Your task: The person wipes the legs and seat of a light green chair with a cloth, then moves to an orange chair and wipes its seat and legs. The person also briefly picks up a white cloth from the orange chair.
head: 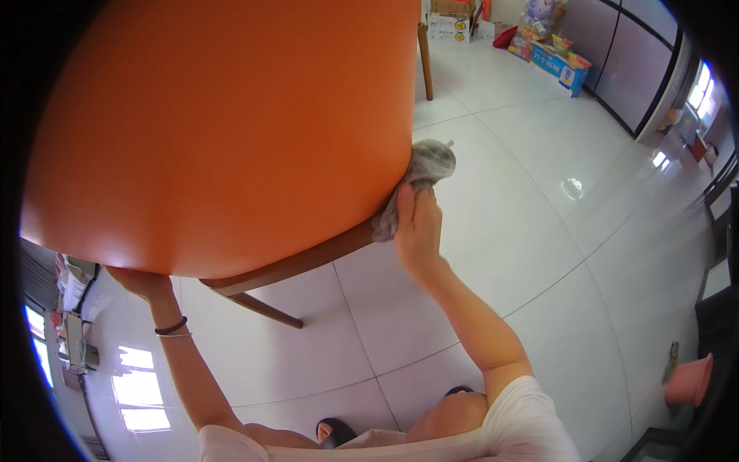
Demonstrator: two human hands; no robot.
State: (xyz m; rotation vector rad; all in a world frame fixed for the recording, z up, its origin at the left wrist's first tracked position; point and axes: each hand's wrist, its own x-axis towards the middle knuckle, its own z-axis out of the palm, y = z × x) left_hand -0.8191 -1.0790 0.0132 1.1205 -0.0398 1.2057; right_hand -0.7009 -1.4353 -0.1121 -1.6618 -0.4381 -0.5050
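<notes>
An orange padded chair part [242, 133], smooth like leather, fills the upper left, with a brown wooden frame rail [312, 254] along its lower edge. My right hand [420, 231] grips a grey cloth [430, 164] and presses it at the rail's right end, beside the padding; part of the cloth bunches up above my fingers. My left hand [135, 282] is at the lower left edge of the padding, its fingers hidden beneath or behind it. A dark bracelet and a thin light band circle my left wrist. A wooden chair leg [268, 310] extends below the rail.
Pale glossy tiles [519, 231] cover the floor. Another wooden leg [426, 63] stands at the top. Cardboard boxes [449, 26] and a blue carton [557, 66] lie near grey cabinet doors [632, 63]. A pink bucket [689, 381] stands at the lower right.
</notes>
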